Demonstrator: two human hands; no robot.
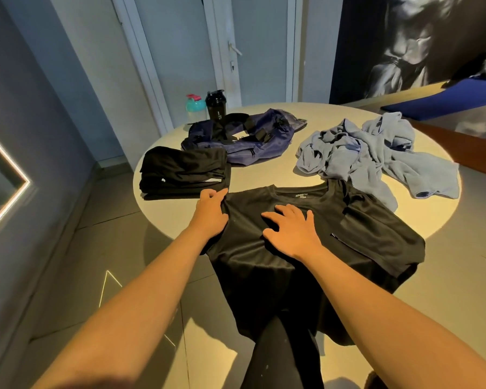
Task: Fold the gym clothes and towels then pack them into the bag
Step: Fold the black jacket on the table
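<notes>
One table (264, 172): round and pale, holding everything; its near edge faces the person.
Shirt (250, 265): black, spread flat at the near edge. Its long axis runs near to far, with the collar far and the hem hanging off the near edge. The right side looks already folded in over the body; the left side does not.
Towel (376, 155): grey-blue and crumpled, unfolded, at the far right, touching the shirt's right shoulder.
Bag (244, 141): navy, lying slack at far centre, beyond the shirt and well out of the hands' reach as they are now.
Folded clothes (180, 172): a black stack at the left, just beside the shirt's left shoulder and against the bag.
Right hand (289, 231): fingers spread, palm flat on the shirt's chest below the collar, pinning it.
Left hand (212, 206): fingers curled on the shirt's left shoulder edge, seemingly pinching the cloth.
Key relation: the unfolded left side lies directly under the left hand, which is nearer to it. The fold would likely go rightward across the long axis, toward the right hand.
Shaker (216, 106): black, at the far edge behind the bag.
Bottle (192, 106): teal, left of the shaker.
</notes>
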